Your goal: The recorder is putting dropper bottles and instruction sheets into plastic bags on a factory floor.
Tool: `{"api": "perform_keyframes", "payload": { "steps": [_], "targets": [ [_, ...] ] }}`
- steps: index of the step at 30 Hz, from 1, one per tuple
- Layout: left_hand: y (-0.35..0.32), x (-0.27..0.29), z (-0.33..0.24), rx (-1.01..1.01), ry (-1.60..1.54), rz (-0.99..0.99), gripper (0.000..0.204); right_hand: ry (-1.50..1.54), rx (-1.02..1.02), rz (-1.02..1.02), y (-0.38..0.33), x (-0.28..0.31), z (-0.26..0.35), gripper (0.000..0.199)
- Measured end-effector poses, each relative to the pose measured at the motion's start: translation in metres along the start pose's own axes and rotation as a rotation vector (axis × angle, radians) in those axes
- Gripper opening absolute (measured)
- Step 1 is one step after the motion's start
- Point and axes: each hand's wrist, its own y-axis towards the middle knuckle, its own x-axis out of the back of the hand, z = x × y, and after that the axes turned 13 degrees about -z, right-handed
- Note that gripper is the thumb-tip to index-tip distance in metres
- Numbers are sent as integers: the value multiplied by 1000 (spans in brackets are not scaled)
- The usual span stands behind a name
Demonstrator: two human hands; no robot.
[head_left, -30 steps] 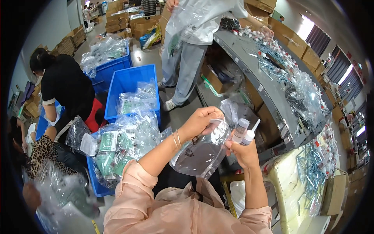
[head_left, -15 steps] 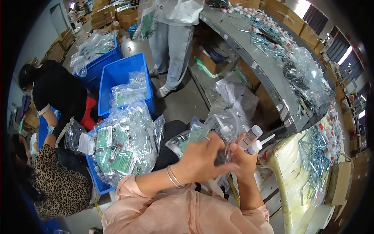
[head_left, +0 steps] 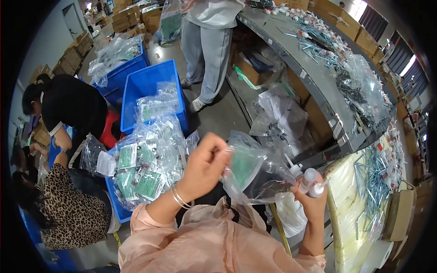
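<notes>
Between my two hands stretches a clear plastic bag [head_left: 268, 178] with a green printed sheet [head_left: 244, 169] inside. My left hand [head_left: 203, 169] is closed in a pinch on the bag's left edge. My right hand [head_left: 314, 205] is closed round several small white bottles [head_left: 308, 176], some with thin nozzles. The bag's right edge meets the fingers of that hand; whether they grip it too, I cannot tell.
Left of me, a blue bin [head_left: 119, 211] is heaped with filled clear bags [head_left: 152, 159]. Another blue bin [head_left: 150, 75] stands beyond it. At right are a grey table [head_left: 314, 86] and a pale padded surface [head_left: 348, 200] with metal rods [head_left: 371, 182]. Other people are at left and ahead.
My hands have moved apart, the left one leftward and the right one rightward with the bottles. The bag is now spread between them, with my left fingers pinching its edge.
</notes>
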Motion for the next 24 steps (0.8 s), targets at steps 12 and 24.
{"api": "perform_keyframes", "payload": {
  "steps": [12, 24],
  "targets": [
    [12, -25, -11, -89, 140, 154, 15, -19, -232, 635, 20, -42, 75, 28],
    [21, 26, -27, 6, -163, 50, 18, -457, 505, 642, 26, -114, 121, 28]
  ]
}}
